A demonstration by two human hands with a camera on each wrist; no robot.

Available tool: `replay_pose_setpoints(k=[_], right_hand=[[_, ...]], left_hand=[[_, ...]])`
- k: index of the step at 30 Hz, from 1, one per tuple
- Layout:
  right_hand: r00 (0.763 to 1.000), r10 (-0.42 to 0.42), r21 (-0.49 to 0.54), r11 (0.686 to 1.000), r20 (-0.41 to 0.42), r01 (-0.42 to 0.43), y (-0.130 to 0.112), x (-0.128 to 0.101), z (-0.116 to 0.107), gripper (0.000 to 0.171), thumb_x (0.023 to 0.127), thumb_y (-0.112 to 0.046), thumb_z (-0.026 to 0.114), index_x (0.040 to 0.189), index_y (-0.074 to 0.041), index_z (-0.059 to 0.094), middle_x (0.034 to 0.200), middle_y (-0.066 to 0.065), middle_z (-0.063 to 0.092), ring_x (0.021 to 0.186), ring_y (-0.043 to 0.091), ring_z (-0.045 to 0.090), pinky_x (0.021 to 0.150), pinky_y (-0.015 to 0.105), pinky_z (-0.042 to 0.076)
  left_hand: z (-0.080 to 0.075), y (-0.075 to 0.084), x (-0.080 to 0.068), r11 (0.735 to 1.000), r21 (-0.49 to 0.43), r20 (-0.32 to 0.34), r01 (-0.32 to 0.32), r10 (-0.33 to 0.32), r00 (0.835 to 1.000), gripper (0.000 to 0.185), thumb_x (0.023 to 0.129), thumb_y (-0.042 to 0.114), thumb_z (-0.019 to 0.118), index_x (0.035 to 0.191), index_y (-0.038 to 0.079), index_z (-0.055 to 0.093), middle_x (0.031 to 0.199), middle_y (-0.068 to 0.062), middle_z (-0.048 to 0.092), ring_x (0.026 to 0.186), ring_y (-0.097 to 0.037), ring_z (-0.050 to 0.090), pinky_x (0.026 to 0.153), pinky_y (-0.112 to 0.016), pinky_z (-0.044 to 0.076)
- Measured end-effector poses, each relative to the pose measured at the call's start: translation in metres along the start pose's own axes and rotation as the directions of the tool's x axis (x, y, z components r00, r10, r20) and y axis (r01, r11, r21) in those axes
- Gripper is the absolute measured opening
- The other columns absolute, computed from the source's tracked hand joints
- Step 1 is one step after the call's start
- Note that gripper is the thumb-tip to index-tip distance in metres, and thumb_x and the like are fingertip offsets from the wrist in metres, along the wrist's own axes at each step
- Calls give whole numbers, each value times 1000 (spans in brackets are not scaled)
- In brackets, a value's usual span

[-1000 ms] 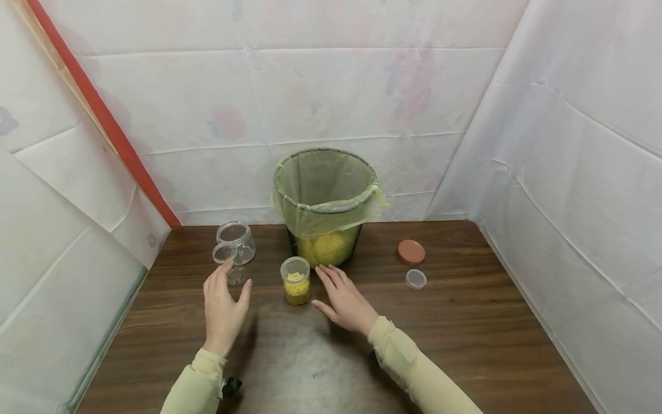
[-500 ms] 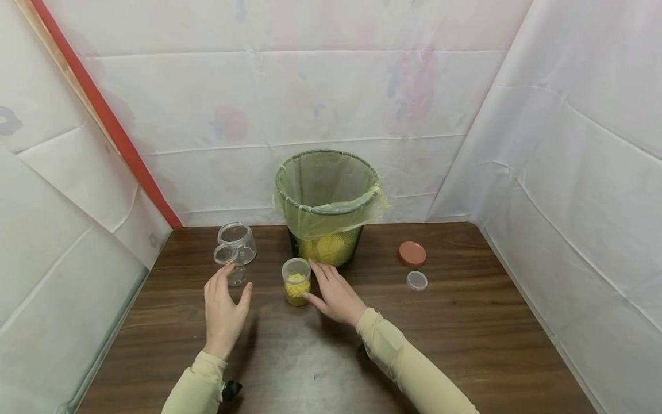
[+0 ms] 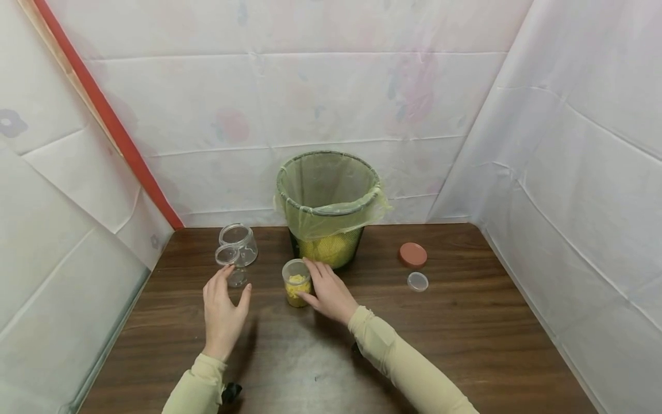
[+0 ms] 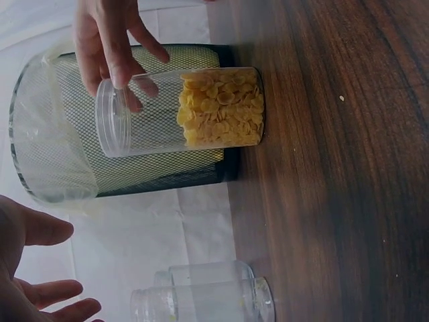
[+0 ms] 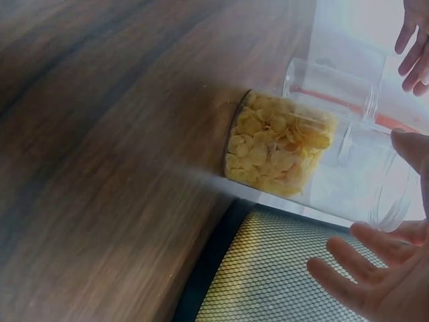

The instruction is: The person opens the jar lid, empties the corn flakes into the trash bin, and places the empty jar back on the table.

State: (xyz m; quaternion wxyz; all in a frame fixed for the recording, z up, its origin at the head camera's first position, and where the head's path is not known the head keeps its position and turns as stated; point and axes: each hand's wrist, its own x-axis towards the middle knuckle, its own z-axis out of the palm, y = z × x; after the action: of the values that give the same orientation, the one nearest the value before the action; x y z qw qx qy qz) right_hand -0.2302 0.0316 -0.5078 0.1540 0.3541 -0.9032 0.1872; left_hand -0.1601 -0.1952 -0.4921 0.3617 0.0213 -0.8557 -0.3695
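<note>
A clear jar of yellow flakes [image 3: 297, 287] stands upright and lidless in front of the bin. My right hand [image 3: 328, 292] is at its right side, thumb in front and fingers behind near the rim. In the right wrist view, the thumb and fingers [image 5: 342, 285] are extended around the jar's upper part; whether they touch it is hard to tell. My left hand [image 3: 222, 313] hovers at the left, thumb and fingers apart, holding nothing. Just beyond it stand a small clear jar [image 3: 237, 278] and a larger clear jar [image 3: 248, 251], both without lids.
A mesh bin [image 3: 331, 247] with a yellowish liner stands against the back cloth. At the right lie a reddish-brown lid [image 3: 412, 255] and a small clear lid [image 3: 418, 282]. The brown wooden table [image 3: 465, 345] is bordered by cloth walls on three sides.
My right hand has moved left from beside the bin's base to the flake jar, its thumb now in front of it. The left hand has stayed nearly still.
</note>
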Motion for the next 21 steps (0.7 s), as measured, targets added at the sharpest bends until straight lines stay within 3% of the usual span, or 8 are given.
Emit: replay_pose_setpoints(k=[9,21], right_hand=[[998,55,41,998,13,-56,-6,10,2,78,87,-48,63,145,-6,32,125,10,52,108,22,56,85,32,53],[999,34,137,990,10,-35,-4,11,1,71,88,-42,64,138,0,37,118,13,55,103,19,57,88,31,51]], left_hand=[[-1,2,-1,1000,-5,16,1,-1,1000,54,77,3,74,126,-7,52,130,-26,50,120,-42,40,100,-52,32],[1,6,-4,1000,-6,48,14,-14,999,55,77,5,74,126,-4,52,131,-24,50,122,-41,40,102,-52,31]])
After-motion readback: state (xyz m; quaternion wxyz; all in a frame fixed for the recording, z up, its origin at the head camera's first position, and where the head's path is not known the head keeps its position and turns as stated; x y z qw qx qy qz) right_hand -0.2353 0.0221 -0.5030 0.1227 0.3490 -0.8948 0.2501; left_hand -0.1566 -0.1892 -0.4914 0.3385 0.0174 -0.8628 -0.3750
